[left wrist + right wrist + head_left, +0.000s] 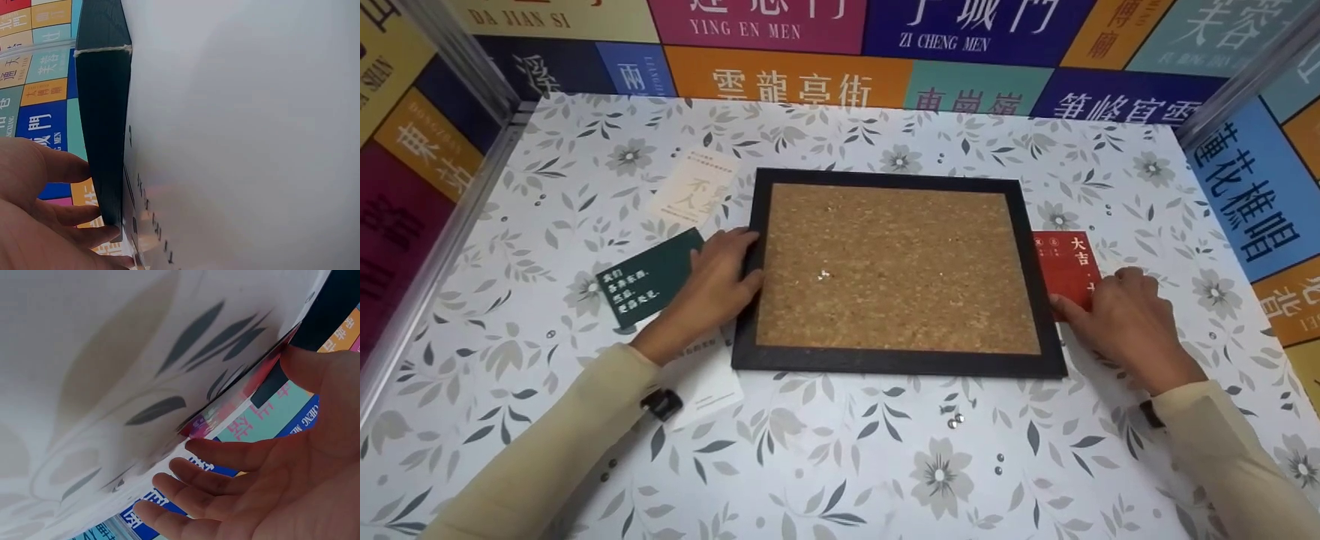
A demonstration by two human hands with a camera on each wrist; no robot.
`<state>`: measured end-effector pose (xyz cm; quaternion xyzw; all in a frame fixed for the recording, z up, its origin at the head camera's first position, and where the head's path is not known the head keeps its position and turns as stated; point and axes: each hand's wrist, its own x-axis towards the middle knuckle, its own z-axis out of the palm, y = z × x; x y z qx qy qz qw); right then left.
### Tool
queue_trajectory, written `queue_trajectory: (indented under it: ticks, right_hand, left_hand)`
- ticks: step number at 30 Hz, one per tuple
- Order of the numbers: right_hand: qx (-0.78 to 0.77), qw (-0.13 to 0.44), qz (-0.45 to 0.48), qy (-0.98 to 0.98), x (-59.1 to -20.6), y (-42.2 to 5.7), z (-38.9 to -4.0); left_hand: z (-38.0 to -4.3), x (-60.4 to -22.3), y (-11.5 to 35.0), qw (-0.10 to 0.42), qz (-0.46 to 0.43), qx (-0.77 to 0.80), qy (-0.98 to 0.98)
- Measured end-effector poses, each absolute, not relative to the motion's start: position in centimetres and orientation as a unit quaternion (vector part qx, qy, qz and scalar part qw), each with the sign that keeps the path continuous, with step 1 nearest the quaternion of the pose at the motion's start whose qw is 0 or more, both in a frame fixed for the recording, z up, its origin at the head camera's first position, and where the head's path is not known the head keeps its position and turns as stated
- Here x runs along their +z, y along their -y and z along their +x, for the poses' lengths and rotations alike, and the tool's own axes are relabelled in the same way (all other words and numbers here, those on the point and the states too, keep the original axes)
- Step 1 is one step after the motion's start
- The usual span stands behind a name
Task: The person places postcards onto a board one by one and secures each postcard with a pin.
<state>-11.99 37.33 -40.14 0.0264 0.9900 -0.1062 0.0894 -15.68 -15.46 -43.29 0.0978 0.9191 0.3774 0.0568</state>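
We see a black-framed cork board (896, 270) on the worktop (840, 450); the left hand (712, 281), fingers spread, touches its left side; the right hand (1132, 322), loosely spread, touches a red card (1065, 259). We judge the board stiff, light, best held by its frame.

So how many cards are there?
4: green card by the left hand, cream card behind, white card in front, red card by the right hand. The board may hide more.
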Motion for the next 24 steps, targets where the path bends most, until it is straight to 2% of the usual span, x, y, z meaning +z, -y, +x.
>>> queue_trajectory:
  ticks: [10, 19, 24]
  right_hand:
    - [-0.130, 0.128, 0.057, -0.982, -39.2, -38.3, -12.9]
    - [-0.153, 0.159, 0.095, -0.971, -38.9, -39.2, -13.6]
    - [-0.126, 0.150, 0.092, -0.976, -38.9, -39.2, -13.3]
  left_hand:
    - [-14.9, -41.4, 15.0, 0.074, 0.088, 0.373, -0.920]
    - [-16.0, -44.1, 15.7, 0.061, 0.098, 0.377, -0.919]
    - [-15.8, -43.6, 15.5, 0.064, 0.096, 0.376, -0.919]
